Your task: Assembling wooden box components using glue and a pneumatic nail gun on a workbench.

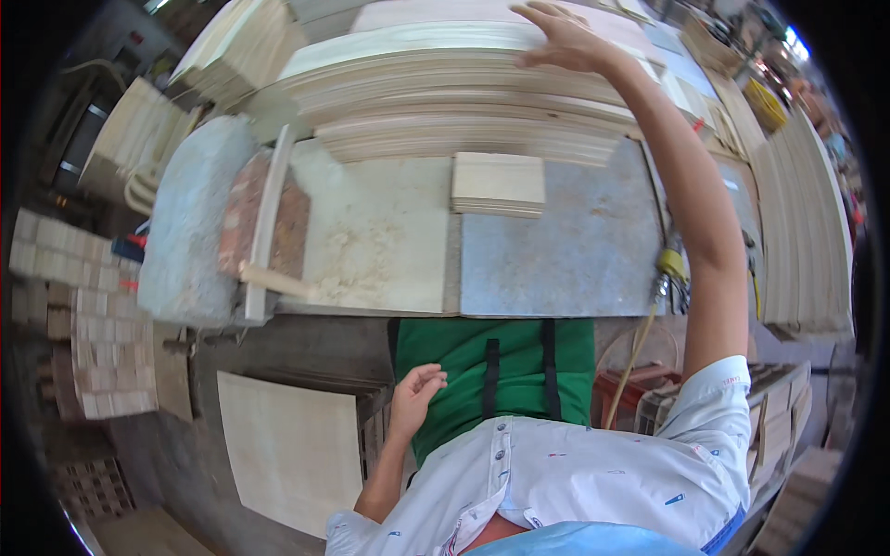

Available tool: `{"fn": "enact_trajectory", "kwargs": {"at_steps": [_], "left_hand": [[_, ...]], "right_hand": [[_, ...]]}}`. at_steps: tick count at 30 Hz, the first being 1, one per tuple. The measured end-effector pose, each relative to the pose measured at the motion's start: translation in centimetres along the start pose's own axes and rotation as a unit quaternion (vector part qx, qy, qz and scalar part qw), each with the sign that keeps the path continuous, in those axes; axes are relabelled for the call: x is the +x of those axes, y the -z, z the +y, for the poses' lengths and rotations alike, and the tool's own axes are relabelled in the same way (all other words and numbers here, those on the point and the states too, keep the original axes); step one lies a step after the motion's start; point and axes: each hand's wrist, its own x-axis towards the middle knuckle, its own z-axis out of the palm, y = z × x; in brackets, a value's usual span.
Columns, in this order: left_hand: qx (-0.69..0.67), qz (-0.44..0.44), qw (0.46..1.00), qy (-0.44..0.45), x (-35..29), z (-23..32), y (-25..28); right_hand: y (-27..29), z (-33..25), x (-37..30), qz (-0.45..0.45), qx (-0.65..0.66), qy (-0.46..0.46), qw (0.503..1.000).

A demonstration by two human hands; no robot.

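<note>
My right hand (563, 39) is stretched far forward over the long pale wooden boards (417, 79) piled at the back of the bench. Its fingers are spread and nothing shows in them; whether it touches the top board I cannot tell. Down at my waist, in front of a green apron (464, 371) with black straps, my left hand (417, 397) hangs with loosely bent fingers and holds nothing I can see. A small stack of short rectangular wood pieces (499, 183) lies on the bench between me and the boards.
At bench left stand a pale bulky block (197, 227), a brick-red block (295, 218) and an upright wooden strip (269, 222). Wood dust (357, 259) is scattered nearby. A yellow-green air tool (671, 266) with a hose lies at right. More board stacks (805, 222) flank the bench.
</note>
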Motion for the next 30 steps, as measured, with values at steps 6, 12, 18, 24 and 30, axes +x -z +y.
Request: {"fn": "enact_trajectory", "kwargs": {"at_steps": [6,12,18,24,30], "left_hand": [[-0.048,0.117,0.992,-0.013,-5.1,-2.0,3.3],[-0.034,0.105,0.993,-0.038,-3.7,-1.2,2.9],[-0.014,0.021,0.996,-0.085,-0.6,1.3,-0.8],[0.264,-0.011,0.91,-0.32,2.2,8.3,-5.0],[0.426,0.014,0.703,-0.57,5.3,16.0,-8.9]], "right_hand": [[-0.1,-0.3,4.1,-0.255,0.081,-0.046,0.962],[2.0,-2.7,1.9,-0.14,0.023,-0.052,0.988],[4.5,-5.7,-6.5,0.113,-0.063,0.012,0.991],[5.7,-8.9,-16.0,0.127,-0.014,0.031,0.991],[4.4,-11.9,-23.1,0.075,-0.012,0.045,0.996]]}}
